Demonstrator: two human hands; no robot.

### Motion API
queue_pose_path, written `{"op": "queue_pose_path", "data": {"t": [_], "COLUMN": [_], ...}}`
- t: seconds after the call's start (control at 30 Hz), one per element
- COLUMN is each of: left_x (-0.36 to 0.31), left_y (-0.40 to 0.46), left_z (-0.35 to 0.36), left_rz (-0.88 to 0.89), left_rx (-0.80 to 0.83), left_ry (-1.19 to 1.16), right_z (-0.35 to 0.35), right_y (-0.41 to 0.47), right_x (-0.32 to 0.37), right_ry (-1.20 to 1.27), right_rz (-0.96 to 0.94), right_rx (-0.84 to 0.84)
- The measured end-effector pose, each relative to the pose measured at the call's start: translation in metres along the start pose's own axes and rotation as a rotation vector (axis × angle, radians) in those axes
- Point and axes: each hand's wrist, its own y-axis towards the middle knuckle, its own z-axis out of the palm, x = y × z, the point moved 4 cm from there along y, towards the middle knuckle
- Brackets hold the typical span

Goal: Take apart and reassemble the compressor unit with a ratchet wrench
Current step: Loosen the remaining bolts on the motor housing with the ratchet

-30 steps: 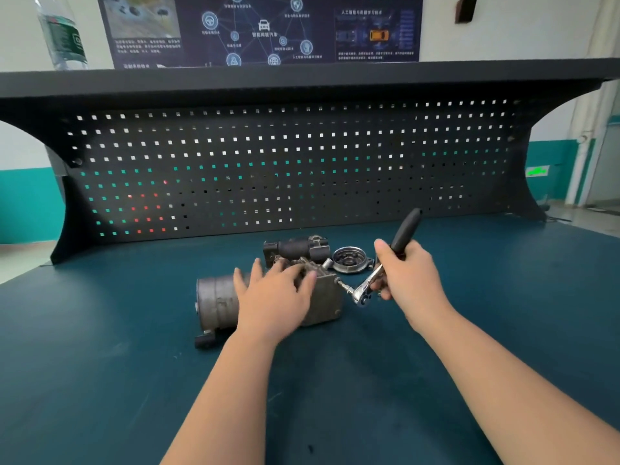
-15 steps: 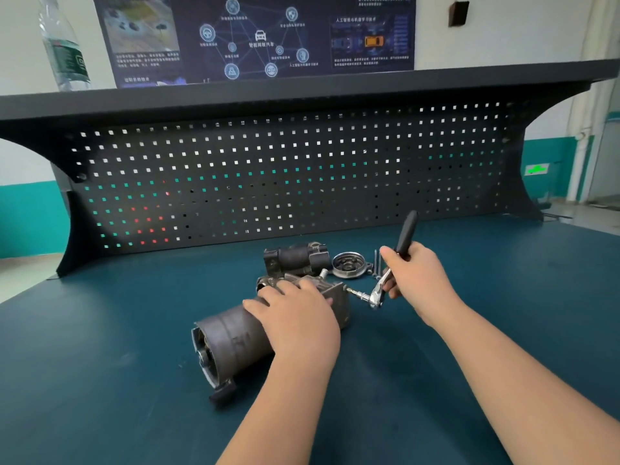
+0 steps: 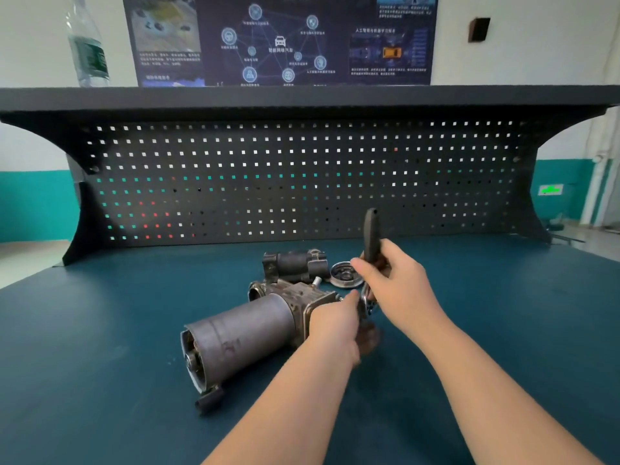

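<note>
The compressor unit (image 3: 241, 340), a grey metal cylinder with a cast housing at its far end, lies on the green bench mat (image 3: 100, 380), its round end turned toward me at the left. My left hand (image 3: 335, 322) rests at the housing's right end, fingers curled near the wrench head; what it pinches is hidden. My right hand (image 3: 399, 286) grips the ratchet wrench (image 3: 370, 236), whose black handle stands nearly upright and whose chrome head sits low against the housing.
A dark removed part (image 3: 295, 265) and a round metal cover (image 3: 345, 275) lie just behind the unit. A black pegboard (image 3: 302, 182) backs the bench under a shelf carrying a water bottle (image 3: 88, 45). Open mat lies left, right and in front.
The compressor swung so its cylinder end points toward me. My left hand slid from the top of the body to the housing's right end. The wrench handle rose to nearly upright.
</note>
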Motion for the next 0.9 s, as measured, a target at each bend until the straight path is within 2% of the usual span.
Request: {"op": "queue_pose_path", "data": {"t": [0.13, 0.2, 0.27, 0.33, 0.4, 0.47, 0.5, 0.53, 0.57, 0.63, 0.7, 0.77, 0.83, 0.9], "left_x": [-0.002, 0.001, 0.002, 0.002, 0.003, 0.003, 0.003, 0.004, 0.004, 0.003, 0.002, 0.000, 0.000, 0.001], "left_y": [0.007, 0.011, 0.014, 0.016, 0.017, 0.018, 0.018, 0.019, 0.019, 0.017, 0.016, 0.014, 0.014, 0.014], "left_z": [0.006, 0.002, -0.001, -0.003, -0.003, -0.003, -0.003, -0.003, -0.002, -0.001, 0.000, 0.000, -0.002, -0.001], "left_rz": [-0.055, -0.023, 0.009, 0.014, -0.007, -0.027, -0.033, -0.035, -0.036, -0.037, -0.033, -0.038, -0.057, -0.063], "left_rx": [0.119, 0.123, 0.102, 0.101, 0.129, 0.142, 0.144, 0.147, 0.155, 0.188, 0.231, 0.254, 0.241, 0.226], "left_ry": [-0.100, -0.119, -0.112, -0.096, -0.108, -0.122, -0.128, -0.133, -0.130, -0.117, -0.115, -0.121, -0.140, -0.162], "right_z": [-0.001, 0.000, 0.000, -0.002, -0.001, 0.006, 0.008, 0.009, 0.007, -0.001, 0.000, 0.010, 0.011, 0.002], "right_y": [-0.001, -0.001, 0.004, 0.008, 0.005, -0.006, -0.010, -0.010, -0.006, 0.002, 0.001, -0.006, -0.008, -0.001], "right_x": [0.003, 0.003, -0.005, -0.021, -0.046, -0.063, -0.065, -0.064, -0.060, -0.036, -0.006, 0.008, 0.008, -0.007], "right_ry": [0.067, 0.098, 0.141, 0.240, 0.475, 0.754, 0.824, 0.823, 0.755, 0.450, 0.077, -0.170, -0.186, -0.009], "right_rz": [-0.016, -0.011, 0.045, 0.221, 0.540, 0.829, 0.884, 0.872, 0.783, 0.423, 0.038, -0.211, -0.208, 0.027], "right_rx": [0.050, 0.079, 0.037, -0.086, -0.228, -0.288, -0.307, -0.306, -0.299, -0.238, -0.089, 0.016, -0.002, -0.121]}}
